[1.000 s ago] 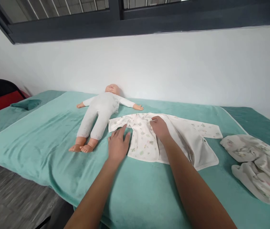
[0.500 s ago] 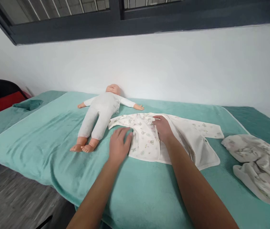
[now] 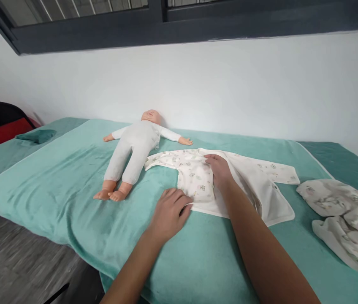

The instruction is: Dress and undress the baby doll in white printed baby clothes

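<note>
A white baby shirt point(image 3: 191, 171) with small printed figures lies spread on the bed, one front panel folded back to the right. At the lower left corner of its other front panel, my left hand point(image 3: 171, 211) pinches the hem, thumb and fingers closed. Higher up, my right hand point(image 3: 219, 169) grips the front edge of that panel below the neckline; its fingertips are partly hidden. Left of the shirt lies a baby doll point(image 3: 134, 145) on its back, arms spread, with a white cloth body. One sleeve of the shirt reaches close to the doll's leg.
Folded printed baby clothes point(image 3: 346, 219) lie at the right. A teal sheet point(image 3: 49, 185) covers the bed, which stands against a white wall point(image 3: 198, 88) beneath a dark window frame point(image 3: 103, 33). A red and black chair point(image 3: 1, 126) is at the far left.
My left hand has moved down and right from the shirt's side to its lower hem and closed on it. That hem corner has shifted slightly. My right hand stays at the front edge.
</note>
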Tool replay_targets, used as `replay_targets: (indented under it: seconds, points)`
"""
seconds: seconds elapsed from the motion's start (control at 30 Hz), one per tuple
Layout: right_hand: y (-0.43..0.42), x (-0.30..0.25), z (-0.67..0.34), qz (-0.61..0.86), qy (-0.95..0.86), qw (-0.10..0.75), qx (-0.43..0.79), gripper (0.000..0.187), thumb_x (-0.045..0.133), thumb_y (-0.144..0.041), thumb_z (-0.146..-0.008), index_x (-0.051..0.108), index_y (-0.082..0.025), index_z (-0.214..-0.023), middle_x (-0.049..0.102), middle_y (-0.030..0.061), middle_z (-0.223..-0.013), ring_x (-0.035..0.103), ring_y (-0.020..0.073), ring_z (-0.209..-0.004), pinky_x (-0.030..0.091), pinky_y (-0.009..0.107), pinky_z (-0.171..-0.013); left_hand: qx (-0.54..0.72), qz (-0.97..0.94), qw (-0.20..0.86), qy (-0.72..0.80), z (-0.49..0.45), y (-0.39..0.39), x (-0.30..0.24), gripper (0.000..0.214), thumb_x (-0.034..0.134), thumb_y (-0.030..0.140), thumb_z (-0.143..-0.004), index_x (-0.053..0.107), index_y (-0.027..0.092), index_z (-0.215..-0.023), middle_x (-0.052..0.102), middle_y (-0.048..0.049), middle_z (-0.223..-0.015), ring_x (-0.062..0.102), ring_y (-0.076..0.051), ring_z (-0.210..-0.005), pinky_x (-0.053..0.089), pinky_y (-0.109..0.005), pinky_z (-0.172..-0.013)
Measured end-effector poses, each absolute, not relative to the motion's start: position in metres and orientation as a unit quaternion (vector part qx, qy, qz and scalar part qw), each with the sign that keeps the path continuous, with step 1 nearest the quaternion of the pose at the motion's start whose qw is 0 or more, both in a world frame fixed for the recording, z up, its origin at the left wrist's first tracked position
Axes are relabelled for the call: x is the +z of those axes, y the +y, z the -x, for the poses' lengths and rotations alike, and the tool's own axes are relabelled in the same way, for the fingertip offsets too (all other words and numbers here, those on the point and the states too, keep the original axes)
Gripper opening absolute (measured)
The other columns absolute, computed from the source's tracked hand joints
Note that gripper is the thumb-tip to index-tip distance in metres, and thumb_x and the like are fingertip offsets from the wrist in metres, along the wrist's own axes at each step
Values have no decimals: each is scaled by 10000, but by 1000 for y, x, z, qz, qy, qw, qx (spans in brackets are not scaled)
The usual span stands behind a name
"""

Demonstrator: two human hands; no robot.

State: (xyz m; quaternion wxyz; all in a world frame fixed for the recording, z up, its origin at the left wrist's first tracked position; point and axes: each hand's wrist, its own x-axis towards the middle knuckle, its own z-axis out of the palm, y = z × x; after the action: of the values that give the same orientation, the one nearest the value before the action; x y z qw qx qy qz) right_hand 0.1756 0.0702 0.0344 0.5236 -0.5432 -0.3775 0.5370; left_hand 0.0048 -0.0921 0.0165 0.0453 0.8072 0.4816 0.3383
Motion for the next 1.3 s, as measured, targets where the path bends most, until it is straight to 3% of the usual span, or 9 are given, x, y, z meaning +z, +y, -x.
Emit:
replay_targets:
  seconds: [0.33,0.47,0.6,0.7,0.8,0.97,1.13,1.2,1.3]
  points:
    - [69,33,-178,580,-429,518,461,135,655,-274,-625,638,-211,-743,535,-53,-629,428,116,-567,348,265,-534,356,-771,6,528,-6,-94,15,163,526,209,-916,495,205,-756,549,6,-706,491,-165,-695,382,-328,-719]
    - [65,38,-176,549,-463,510,474,175,650,-317,-680,670,-222,-826,560,-51,-660,481,120,-580,386,261,-549,402,-720,43,564,-4,-94,14,232,495,226,-917,433,217,-694,512,10,-676,474,-158,-665,369,-306,-671]
    - [60,44,-167,431,-525,515,523,396,672,-403,-768,645,-273,-1141,699,8,-1021,655,190,-915,524,340,-810,479,-615,89,620,0,-93,16,245,466,201,-897,400,220,-661,529,8,-689,489,-150,-666,383,-286,-652]
    - [59,40,-158,351,-601,472,541,656,686,-421,-818,475,-311,-1429,618,63,-1368,567,241,-1266,435,439,-1074,480,-567,87,663,0,-92,15,153,500,164,-831,427,225,-711,588,1,-762,526,-167,-725,408,-299,-694]
    - [60,31,-153,337,-650,425,533,693,669,-415,-850,425,-302,-1489,496,84,-1518,474,254,-1383,370,469,-1147,483,-523,92,697,1,-92,12,99,516,140,-809,487,227,-847,609,-2,-814,560,-181,-750,440,-309,-711]
    - [64,25,-156,394,-634,437,501,520,618,-404,-866,550,-277,-1365,660,74,-1235,664,216,-1046,534,409,-952,495,-576,58,648,6,-91,5,324,476,102,-855,591,213,-1136,627,-68,-1056,609,-217,-994,492,-338,-838]
    - [57,36,-155,450,-628,422,474,446,623,-360,-840,592,-217,-1262,614,-47,-723,626,139,-672,559,311,-733,408,-675,6,615,4,-89,4,125,560,184,-903,664,229,-957,656,-57,-1008,610,-227,-971,466,-370,-868]
    - [52,41,-153,425,-604,427,521,474,638,-331,-830,572,-205,-1282,652,-32,-753,658,148,-698,564,321,-749,412,-667,7,621,3,-89,6,115,571,264,-936,636,214,-856,664,-42,-909,606,-210,-886,461,-357,-827]
    - [46,47,-151,359,-562,445,598,569,670,-337,-832,506,-226,-1366,738,65,-1061,718,196,-944,562,376,-877,465,-603,36,647,5,-90,8,234,498,333,-989,593,211,-813,625,-22,-794,580,-189,-790,456,-329,-744]
